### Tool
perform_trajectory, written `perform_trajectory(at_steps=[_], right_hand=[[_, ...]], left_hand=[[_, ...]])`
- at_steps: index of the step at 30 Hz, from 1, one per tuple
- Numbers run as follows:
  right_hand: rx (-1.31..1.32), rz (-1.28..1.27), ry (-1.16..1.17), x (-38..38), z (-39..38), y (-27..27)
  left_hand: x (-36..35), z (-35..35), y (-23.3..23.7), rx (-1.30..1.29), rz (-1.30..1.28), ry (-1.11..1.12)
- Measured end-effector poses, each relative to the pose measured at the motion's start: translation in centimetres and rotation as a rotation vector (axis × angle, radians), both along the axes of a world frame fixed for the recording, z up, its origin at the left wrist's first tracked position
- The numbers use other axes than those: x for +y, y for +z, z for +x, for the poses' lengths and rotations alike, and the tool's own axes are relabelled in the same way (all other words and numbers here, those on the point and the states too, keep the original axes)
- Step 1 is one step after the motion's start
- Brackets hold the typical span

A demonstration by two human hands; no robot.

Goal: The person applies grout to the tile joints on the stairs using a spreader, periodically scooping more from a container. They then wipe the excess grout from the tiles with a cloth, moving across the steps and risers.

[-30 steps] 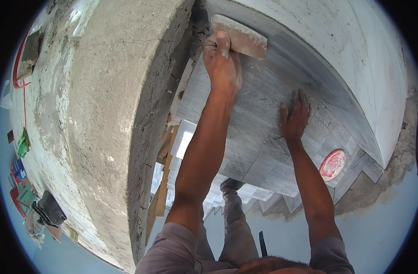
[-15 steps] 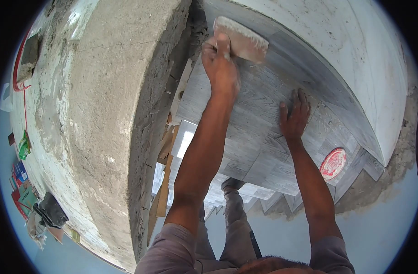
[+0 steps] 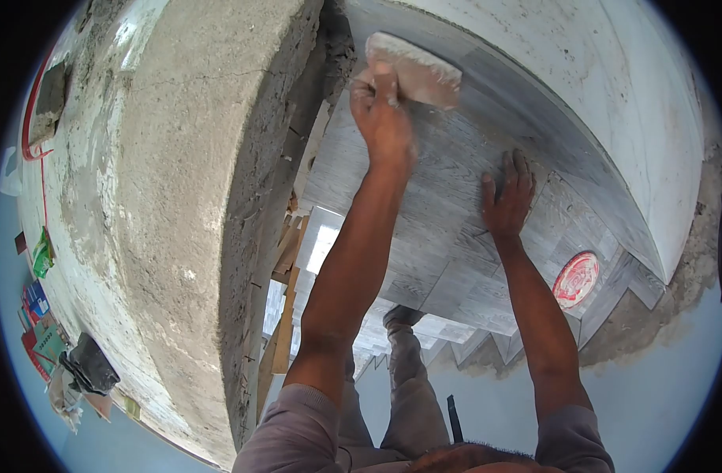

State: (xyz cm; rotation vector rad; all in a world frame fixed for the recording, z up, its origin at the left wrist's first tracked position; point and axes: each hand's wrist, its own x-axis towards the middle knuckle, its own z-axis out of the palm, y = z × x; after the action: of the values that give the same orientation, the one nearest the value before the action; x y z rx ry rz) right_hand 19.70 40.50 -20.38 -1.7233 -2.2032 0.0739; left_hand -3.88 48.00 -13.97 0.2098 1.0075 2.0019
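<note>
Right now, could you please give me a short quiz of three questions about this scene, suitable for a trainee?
1. True or false: the right hand lies flat and open on the grey tile.
2. Which hand has its grip on the sponge? A. left hand B. right hand C. neither
3. Fill in: the round label on a lower tile is mostly ____ in colour.

Key: 1 true; 2 A; 3 red.

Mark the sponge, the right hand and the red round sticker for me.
sponge [image 3: 420, 67]: head view, middle of its broad tan face.
right hand [image 3: 507, 201]: head view, back of the hand.
red round sticker [image 3: 574, 279]: head view, centre of the disc.
</note>
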Motion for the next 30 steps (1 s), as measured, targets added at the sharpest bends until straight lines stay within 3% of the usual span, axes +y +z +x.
perform_trajectory(at_steps=[2,7,9,11,15,17,21,23,25,30], right_hand=[[-0.027,-0.007,-0.007,0.2,0.0,0.0],[0.021,0.026,0.016,0.0,0.2,-0.2],[0.017,0.023,0.014,0.0,0.2,-0.2],[0.015,0.024,0.012,0.0,0.1,-0.2],[0.008,0.024,0.008,0.1,0.1,-0.2],[-0.012,0.011,0.000,-0.1,0.2,-0.2],[0.013,0.013,0.007,-0.1,0.2,-0.1],[0.015,0.019,0.005,-0.1,0.2,-0.1],[0.020,0.015,0.007,0.0,0.1,-0.1],[0.018,0.023,0.012,-0.1,0.1,0.1]], left_hand=[[0.1,-0.6,0.5,-0.096,0.103,-0.026],[2.1,-2.8,2.8,-0.018,0.282,-0.058],[2.2,-2.8,2.7,0.025,0.242,-0.072],[1.7,-2.5,1.6,0.102,-0.053,0.001],[0.4,-2.0,0.4,-0.012,-0.024,0.002],[0.6,-2.5,2.2,0.027,0.204,-0.021],[1.9,-2.5,3.1,0.076,0.026,-0.014],[0.8,-1.2,0.9,0.130,-0.037,0.010],[-1.1,0.6,-0.5,0.025,-0.082,-0.052],[-2.4,4.2,2.9,-0.116,0.090,-0.063]])
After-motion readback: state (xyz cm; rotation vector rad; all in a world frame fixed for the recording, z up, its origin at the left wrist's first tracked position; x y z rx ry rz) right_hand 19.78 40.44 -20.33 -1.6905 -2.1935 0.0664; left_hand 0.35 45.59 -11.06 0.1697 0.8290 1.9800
